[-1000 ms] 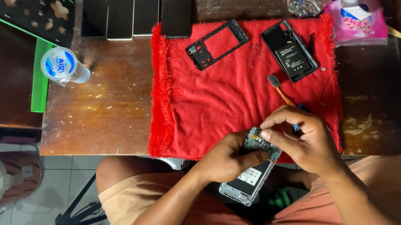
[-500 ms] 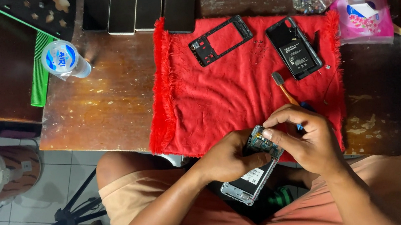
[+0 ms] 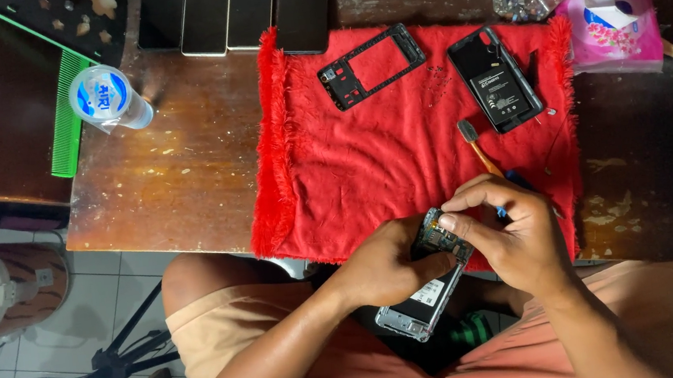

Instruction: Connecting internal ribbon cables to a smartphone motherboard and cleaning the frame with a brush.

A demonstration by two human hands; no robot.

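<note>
Worn wooden table (image 3: 174, 174), red fringed cloth (image 3: 384, 158) unchanged. Both hands grip 1 opened grey smartphone (image 3: 425, 301); right hand (image 3: 511, 237) fingertips have shifted onto its upper circuit board, left hand (image 3: 383, 268) steadying.

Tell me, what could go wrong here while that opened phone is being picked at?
The opened phone is held past the table edge, over the lap, by the left hand while the right hand picks at its top; a slip could drop it. Any tiny part that comes loose would likely fall off the red cloth. The plastic bottle standing on the table might tip if bumped.
</note>
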